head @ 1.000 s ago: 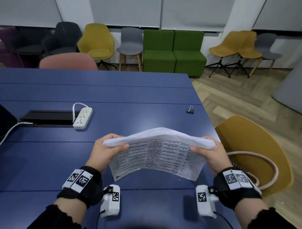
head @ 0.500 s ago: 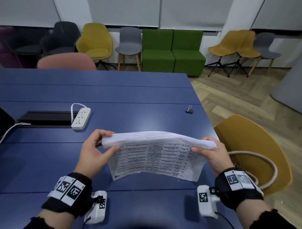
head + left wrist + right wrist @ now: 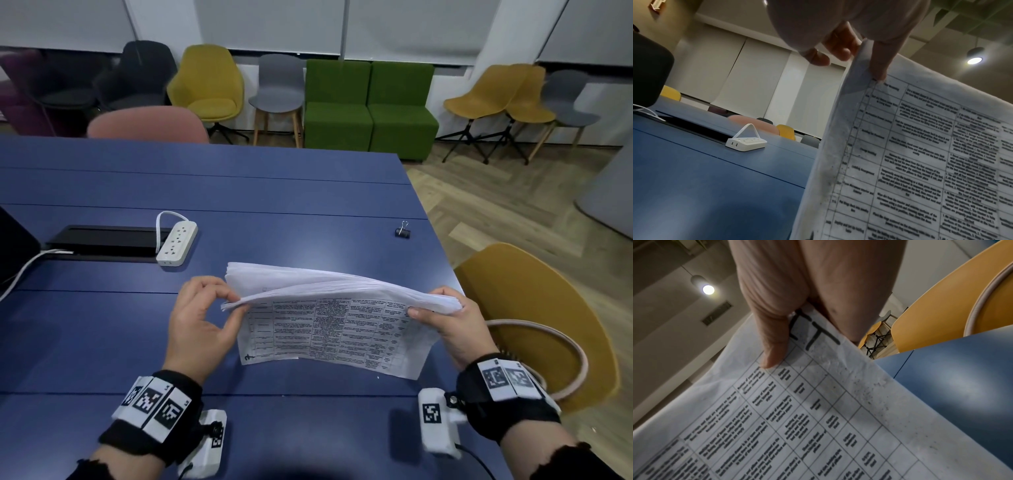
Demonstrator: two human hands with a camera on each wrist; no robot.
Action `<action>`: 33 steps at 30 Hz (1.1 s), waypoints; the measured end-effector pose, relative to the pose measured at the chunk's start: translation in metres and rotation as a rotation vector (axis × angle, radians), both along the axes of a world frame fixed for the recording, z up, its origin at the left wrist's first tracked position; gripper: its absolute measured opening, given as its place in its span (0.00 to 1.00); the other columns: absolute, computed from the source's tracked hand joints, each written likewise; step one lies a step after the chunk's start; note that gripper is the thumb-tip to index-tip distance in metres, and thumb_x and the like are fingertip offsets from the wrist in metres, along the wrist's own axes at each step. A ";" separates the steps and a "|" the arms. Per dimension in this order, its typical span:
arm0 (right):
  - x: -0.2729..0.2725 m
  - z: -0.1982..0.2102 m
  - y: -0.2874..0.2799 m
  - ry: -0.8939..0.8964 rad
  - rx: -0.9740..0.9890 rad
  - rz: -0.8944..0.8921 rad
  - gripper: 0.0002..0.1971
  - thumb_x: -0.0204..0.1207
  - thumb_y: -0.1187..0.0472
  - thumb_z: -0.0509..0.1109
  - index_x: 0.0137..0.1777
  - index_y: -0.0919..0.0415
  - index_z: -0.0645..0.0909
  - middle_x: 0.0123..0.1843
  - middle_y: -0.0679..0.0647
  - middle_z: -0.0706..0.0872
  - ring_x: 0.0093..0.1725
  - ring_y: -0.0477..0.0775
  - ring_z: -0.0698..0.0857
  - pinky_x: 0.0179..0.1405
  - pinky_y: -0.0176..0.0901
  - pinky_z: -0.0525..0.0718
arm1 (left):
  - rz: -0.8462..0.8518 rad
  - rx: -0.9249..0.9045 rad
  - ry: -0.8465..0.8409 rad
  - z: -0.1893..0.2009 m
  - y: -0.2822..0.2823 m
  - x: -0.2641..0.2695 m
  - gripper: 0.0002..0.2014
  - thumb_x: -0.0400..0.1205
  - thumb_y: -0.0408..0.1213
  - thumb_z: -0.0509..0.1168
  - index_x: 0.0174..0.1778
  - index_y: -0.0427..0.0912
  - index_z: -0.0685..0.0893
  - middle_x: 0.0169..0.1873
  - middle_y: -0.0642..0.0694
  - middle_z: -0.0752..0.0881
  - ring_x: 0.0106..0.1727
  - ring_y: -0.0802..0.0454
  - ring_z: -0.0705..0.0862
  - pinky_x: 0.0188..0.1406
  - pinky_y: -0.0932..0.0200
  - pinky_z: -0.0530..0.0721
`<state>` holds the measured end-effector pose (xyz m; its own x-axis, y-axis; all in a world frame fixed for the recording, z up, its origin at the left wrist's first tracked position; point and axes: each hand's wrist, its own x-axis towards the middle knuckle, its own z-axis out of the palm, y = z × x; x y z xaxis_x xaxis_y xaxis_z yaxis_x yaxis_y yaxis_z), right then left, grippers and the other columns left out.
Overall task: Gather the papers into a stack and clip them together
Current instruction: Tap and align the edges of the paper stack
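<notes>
1. Papers (image 3: 329, 329) hang in the air above the near right part of the blue table (image 3: 239, 192), printed table facing the person, the sheets fanned apart at the left end and so not yet squared.
2. Right hand (image 3: 452, 325) pinches the right end of the papers, thumb on the printed face.
3. Left hand (image 3: 202, 318) has its thumb and curled fingers on the fanned left corner, in a light hold.
4. My judgement: to square well, loosen both grips slightly and tap the long edge on the table until the edges align.
5. Binder clip (image 3: 402, 230) lies far right, well apart; fetch it only once 1 hand holds the stack firmly.
</notes>
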<state>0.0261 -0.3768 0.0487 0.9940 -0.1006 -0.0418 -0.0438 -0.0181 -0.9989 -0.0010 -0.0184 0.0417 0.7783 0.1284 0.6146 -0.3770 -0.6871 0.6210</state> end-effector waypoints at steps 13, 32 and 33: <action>-0.002 -0.004 0.004 -0.016 -0.003 0.018 0.15 0.62 0.80 0.76 0.30 0.62 0.76 0.27 0.50 0.82 0.35 0.54 0.79 0.38 0.44 0.76 | -0.114 -0.254 0.351 0.009 -0.005 0.005 0.27 0.72 0.55 0.70 0.65 0.50 0.75 0.62 0.55 0.80 0.40 0.60 0.83 0.41 0.76 0.76; 0.011 -0.005 0.000 -0.087 0.062 -0.136 0.17 0.63 0.80 0.75 0.29 0.60 0.74 0.24 0.47 0.81 0.31 0.47 0.80 0.32 0.35 0.76 | -0.236 0.147 0.305 0.003 -0.002 -0.003 0.52 0.49 0.70 0.78 0.70 0.61 0.71 0.66 0.68 0.73 0.66 0.76 0.68 0.69 0.55 0.67; 0.012 -0.006 -0.001 -0.089 0.065 -0.144 0.17 0.63 0.80 0.75 0.29 0.60 0.73 0.24 0.47 0.81 0.31 0.47 0.79 0.32 0.34 0.76 | -0.224 0.205 0.290 0.001 -0.003 -0.003 0.50 0.52 0.67 0.78 0.71 0.58 0.71 0.66 0.67 0.73 0.67 0.72 0.69 0.69 0.54 0.66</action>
<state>0.0381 -0.3777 0.0429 0.9696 -0.2422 0.0351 0.0477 0.0463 -0.9978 -0.0035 -0.0211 0.0424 0.9178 -0.1656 0.3607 -0.3605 -0.7283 0.5828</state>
